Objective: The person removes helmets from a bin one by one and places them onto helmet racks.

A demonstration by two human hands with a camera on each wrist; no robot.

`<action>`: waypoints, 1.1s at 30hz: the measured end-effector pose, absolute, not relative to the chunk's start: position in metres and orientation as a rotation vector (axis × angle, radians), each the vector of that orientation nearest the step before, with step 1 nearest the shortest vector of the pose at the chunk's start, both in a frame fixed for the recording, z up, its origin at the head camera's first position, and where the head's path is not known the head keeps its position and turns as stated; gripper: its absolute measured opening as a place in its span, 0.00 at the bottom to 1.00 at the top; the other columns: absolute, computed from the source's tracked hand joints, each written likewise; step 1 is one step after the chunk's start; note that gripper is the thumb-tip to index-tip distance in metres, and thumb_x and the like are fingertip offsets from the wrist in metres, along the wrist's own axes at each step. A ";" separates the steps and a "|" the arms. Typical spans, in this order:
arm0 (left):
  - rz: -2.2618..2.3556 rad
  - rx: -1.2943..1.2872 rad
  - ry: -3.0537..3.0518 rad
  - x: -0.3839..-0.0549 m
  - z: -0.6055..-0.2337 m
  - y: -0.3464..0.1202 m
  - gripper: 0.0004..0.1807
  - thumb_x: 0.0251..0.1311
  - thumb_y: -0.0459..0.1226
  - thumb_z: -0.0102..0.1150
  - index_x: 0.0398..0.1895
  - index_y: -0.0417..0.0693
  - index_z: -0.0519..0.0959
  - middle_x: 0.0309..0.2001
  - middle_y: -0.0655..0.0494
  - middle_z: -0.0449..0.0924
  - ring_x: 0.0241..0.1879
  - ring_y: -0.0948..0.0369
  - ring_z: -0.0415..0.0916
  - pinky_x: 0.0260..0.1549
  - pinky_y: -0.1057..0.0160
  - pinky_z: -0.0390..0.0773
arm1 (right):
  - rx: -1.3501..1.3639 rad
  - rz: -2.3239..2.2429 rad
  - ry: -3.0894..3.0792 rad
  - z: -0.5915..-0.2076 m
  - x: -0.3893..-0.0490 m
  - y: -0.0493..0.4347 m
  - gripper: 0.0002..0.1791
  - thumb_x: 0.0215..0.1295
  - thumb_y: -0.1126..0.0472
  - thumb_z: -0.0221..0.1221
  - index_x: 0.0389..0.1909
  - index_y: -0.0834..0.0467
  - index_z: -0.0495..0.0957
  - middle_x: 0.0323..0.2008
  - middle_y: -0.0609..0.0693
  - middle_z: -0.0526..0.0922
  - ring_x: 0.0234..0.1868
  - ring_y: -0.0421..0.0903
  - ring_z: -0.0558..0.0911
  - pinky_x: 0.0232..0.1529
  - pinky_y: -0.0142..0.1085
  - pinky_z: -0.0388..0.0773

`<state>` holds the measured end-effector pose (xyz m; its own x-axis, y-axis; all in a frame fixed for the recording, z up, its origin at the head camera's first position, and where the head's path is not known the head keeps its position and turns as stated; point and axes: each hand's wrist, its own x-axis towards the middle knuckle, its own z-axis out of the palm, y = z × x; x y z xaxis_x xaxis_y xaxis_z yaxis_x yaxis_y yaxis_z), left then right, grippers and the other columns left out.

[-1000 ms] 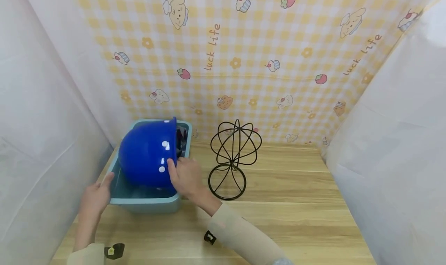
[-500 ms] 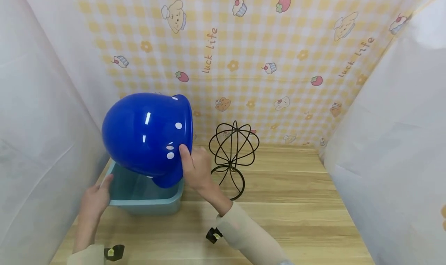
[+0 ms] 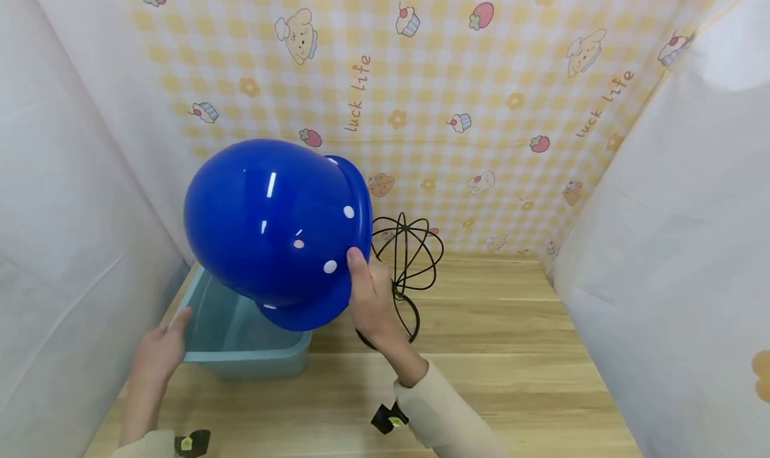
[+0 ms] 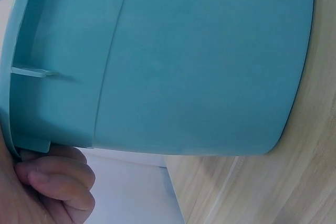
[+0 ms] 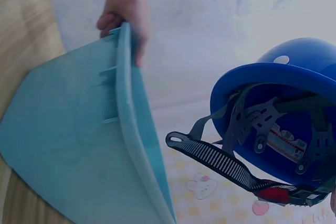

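My right hand [image 3: 374,304] grips the brim edge of a blue hard hat [image 3: 259,210], thumb on the outer shell. The hat is tilted on its side above a teal plastic bin [image 3: 265,366], overlapping its right back part in the head view. In the right wrist view the hat's inside shows, with grey suspension straps and a black ribbed headband [image 5: 218,163] hanging out. My left hand [image 3: 159,351] grips the bin's front left rim, and its fingers [image 4: 63,174] curl under that rim in the left wrist view. The bin stands on the wooden table.
A black wire stand [image 3: 415,257] with a dome-shaped top and ring base stands right of the bin, partly behind the hat and right hand. White cloth walls [image 3: 656,257] flank the wooden table [image 3: 493,351]. A yellow checked cloth [image 3: 421,77] hangs at the back.
My right hand has lifted the hard hat up out of the bin and carried it to the right, tipping it somewhat. My left hand has stayed on the bin's rim.
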<state>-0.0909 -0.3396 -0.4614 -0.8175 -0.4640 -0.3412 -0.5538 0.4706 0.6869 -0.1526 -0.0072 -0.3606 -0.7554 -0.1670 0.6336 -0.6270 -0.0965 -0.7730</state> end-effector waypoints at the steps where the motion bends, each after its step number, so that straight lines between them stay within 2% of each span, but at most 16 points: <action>1: 1.275 -0.908 2.601 -0.092 -0.462 -0.340 0.54 0.68 0.68 0.20 0.69 0.24 0.58 0.64 0.18 0.57 0.61 0.26 0.58 0.54 0.29 0.63 | 0.848 1.943 -1.842 -0.360 -0.152 -0.004 0.23 0.81 0.57 0.39 0.52 0.69 0.78 0.44 0.64 0.85 0.44 0.54 0.87 0.43 0.43 0.84; 9: 1.236 -0.897 2.643 -0.086 -0.469 -0.339 0.52 0.70 0.66 0.22 0.67 0.21 0.59 0.62 0.17 0.60 0.58 0.26 0.62 0.52 0.30 0.66 | 0.603 2.034 -1.869 -0.364 -0.142 0.017 0.31 0.81 0.49 0.37 0.47 0.69 0.81 0.39 0.64 0.87 0.41 0.53 0.88 0.43 0.44 0.84; 11: 1.226 -0.914 2.636 -0.082 -0.470 -0.339 0.52 0.70 0.66 0.21 0.66 0.21 0.60 0.61 0.17 0.61 0.57 0.26 0.63 0.50 0.30 0.67 | 0.523 2.055 -1.868 -0.365 -0.141 0.022 0.31 0.80 0.47 0.38 0.52 0.68 0.80 0.44 0.63 0.86 0.44 0.52 0.87 0.44 0.43 0.84; 17: 1.212 -0.905 2.638 -0.088 -0.472 -0.341 0.53 0.69 0.67 0.21 0.67 0.22 0.60 0.61 0.17 0.60 0.57 0.25 0.62 0.50 0.31 0.66 | 0.271 2.116 -1.805 -0.357 -0.149 0.048 0.33 0.77 0.41 0.42 0.53 0.67 0.80 0.43 0.61 0.87 0.43 0.50 0.87 0.45 0.40 0.83; 23: 1.247 -0.904 2.627 -0.093 -0.469 -0.344 0.53 0.70 0.67 0.20 0.69 0.23 0.56 0.65 0.17 0.54 0.61 0.24 0.56 0.56 0.29 0.62 | 0.278 2.130 -1.761 -0.355 -0.155 0.065 0.34 0.78 0.42 0.40 0.55 0.67 0.79 0.42 0.58 0.88 0.47 0.50 0.86 0.54 0.41 0.80; 27: 1.235 -0.899 2.628 -0.094 -0.468 -0.345 0.53 0.70 0.67 0.20 0.70 0.23 0.55 0.65 0.17 0.54 0.61 0.24 0.56 0.56 0.28 0.61 | 0.281 2.153 -1.711 -0.358 -0.157 0.071 0.33 0.78 0.41 0.41 0.59 0.66 0.76 0.40 0.53 0.88 0.46 0.48 0.86 0.56 0.40 0.78; 33: 1.225 -0.887 2.640 -0.098 -0.466 -0.341 0.53 0.69 0.67 0.20 0.68 0.23 0.58 0.64 0.17 0.56 0.61 0.24 0.57 0.56 0.27 0.61 | 0.278 2.250 -1.594 -0.365 -0.160 0.082 0.32 0.78 0.43 0.42 0.67 0.65 0.68 0.47 0.53 0.86 0.53 0.49 0.83 0.61 0.40 0.74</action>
<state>-0.0977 -0.3407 -0.4664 -0.8256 -0.4649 -0.3198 -0.5444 0.5072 0.6681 -0.1603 0.0824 -0.3655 -0.9128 0.1824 0.3654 -0.4053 -0.2933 -0.8659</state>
